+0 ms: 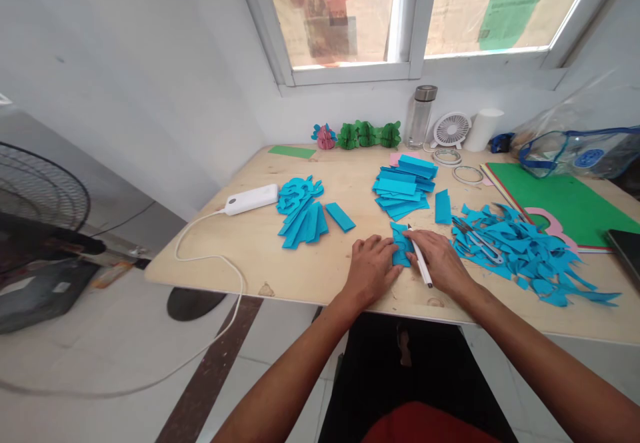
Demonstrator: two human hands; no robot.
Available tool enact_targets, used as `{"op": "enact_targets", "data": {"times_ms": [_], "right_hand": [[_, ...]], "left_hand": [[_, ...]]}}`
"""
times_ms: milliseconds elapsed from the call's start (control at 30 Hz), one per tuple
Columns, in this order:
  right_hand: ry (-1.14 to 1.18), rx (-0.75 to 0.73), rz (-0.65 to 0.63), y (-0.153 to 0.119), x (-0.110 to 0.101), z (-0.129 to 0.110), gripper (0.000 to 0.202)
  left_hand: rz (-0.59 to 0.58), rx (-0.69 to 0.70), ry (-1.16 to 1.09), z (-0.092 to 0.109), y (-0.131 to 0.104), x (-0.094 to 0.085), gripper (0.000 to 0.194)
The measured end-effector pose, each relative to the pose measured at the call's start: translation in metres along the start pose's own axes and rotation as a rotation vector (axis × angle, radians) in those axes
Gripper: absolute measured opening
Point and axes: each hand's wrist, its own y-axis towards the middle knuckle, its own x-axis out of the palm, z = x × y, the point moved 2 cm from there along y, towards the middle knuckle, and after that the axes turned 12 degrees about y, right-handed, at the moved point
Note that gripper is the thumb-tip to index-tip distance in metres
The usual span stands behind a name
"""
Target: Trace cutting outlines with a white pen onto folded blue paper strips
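A small piece of blue paper (401, 256) lies on the table before me, partly covered by my fingers. My left hand (373, 268) presses its left side down, thumb along the near edge. From the right, my right hand (440, 260) has its fingertips at the paper and holds a white pen (421, 264), slanted with the dark far end near the paper's top. Just beyond lie a stack of blue paper strips (403, 186) and one separate strip (443, 207). Whether the paper is folded in layers I cannot tell.
Blue scraps (525, 250) with a cutter knife (483, 242) on them spread at right, beside green sheets (565, 196). Left are cut blue shapes (303, 213) and a white power bank (251, 199) with its cable. Behind stand a bottle (421, 120) and a small fan (451, 128).
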Motion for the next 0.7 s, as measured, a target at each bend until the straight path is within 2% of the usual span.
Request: {"op": "enact_targets", "data": {"times_ms": [233,400,700], "right_hand": [[0.016,-0.035,0.001,-0.004,0.006,-0.006,0.046],[0.015,-0.052,-0.024,0.002,0.011,-0.008,0.044],[0.018,-0.042,-0.024,0.009,0.012,-0.006,0.042]], "left_hand": [[-0.014,0.050,-0.076,-0.018,-0.005,-0.001,0.032],[0.011,0.056,-0.088,-0.019,-0.009,-0.002,0.029],[-0.004,0.109,-0.011,-0.024,-0.001,0.000,0.027]]}}
